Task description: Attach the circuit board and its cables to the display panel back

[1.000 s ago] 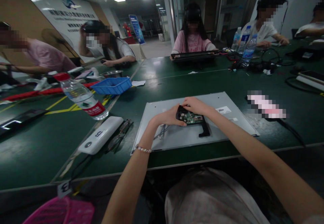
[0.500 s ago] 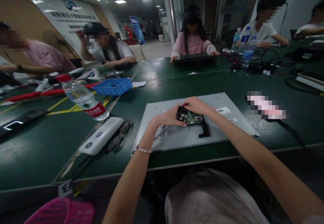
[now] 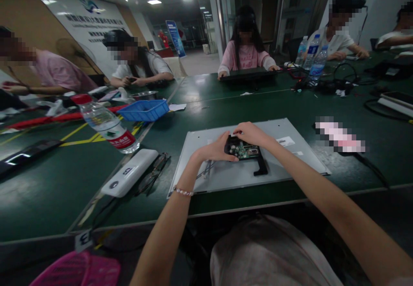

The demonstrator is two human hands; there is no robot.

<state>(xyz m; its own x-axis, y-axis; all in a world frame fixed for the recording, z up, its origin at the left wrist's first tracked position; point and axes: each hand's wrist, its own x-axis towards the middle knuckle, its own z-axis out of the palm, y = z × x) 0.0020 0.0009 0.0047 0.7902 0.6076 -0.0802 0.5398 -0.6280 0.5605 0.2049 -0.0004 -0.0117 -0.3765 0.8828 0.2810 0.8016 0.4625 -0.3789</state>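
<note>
matt metal panel, glossy green tabletop

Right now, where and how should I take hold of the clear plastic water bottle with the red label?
Grip the clear plastic water bottle with the red label around its bare ribbed middle, above the label. It looks upright on the green table, so come in level from its near right side, since the flat white box lies just in front.

Both forearms are bare, no sleeves showing anywhere in the shot; the left hand has a thin beaded bracelet sitting right at the wrist, pale shiny beads; the right hand wears nothing; light greyish-pink top down at the bottom edge
</note>
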